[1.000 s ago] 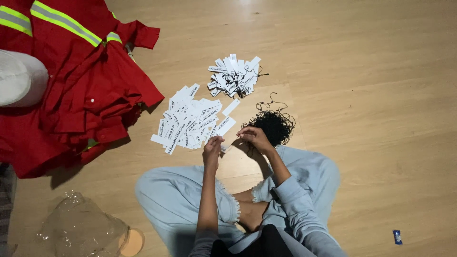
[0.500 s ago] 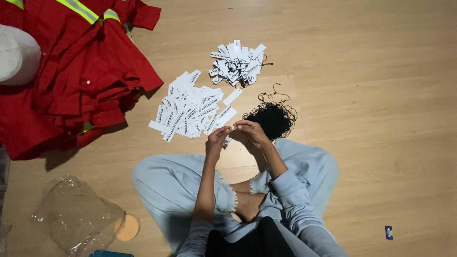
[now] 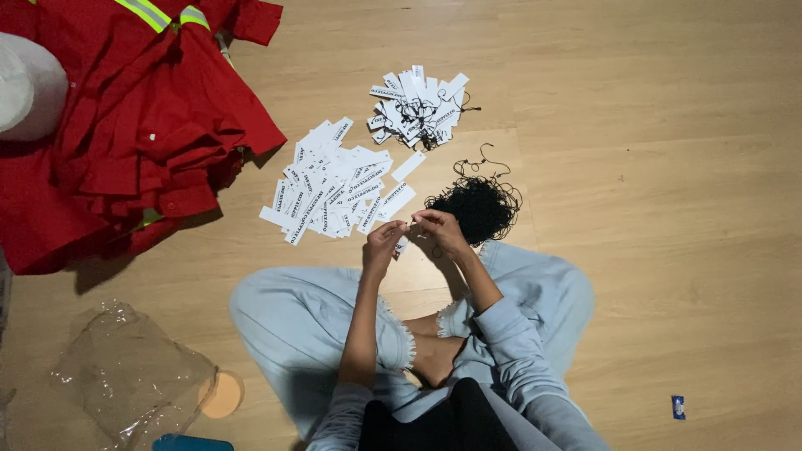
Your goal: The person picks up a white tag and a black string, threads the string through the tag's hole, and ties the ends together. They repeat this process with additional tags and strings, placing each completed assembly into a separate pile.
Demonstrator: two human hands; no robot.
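We see the person sitting cross-legged on the wooden floor (image 3: 652, 209), both hands raised together just above the knees. The left hand (image 3: 384, 240) and the right hand (image 3: 439, 230) meet fingertip to fingertip over 1 small white tag (image 3: 402, 243), which sits between them and pokes down slightly below the left grip. Both grips look pinched closed on that tag, though the fingertips are too small for us to tell whether a string is also caught there.

The relation that matters: the tangle of black strings (image 3: 474, 205) lies on the floor just beyond and to the right of the right hand, so the right hand is clearly the nearer one. The spread of loose white tags (image 3: 330, 188) lies ahead and to the left, nearer the left hand. The held tag's long axis runs roughly up and down in the view, pointing away from the body.

Further out, a smaller pile of strung tags (image 3: 420, 107) rests beyond both heaps. Red garments (image 3: 125, 125) lie far left, a clear plastic bag (image 3: 125, 380) beside the left knee.
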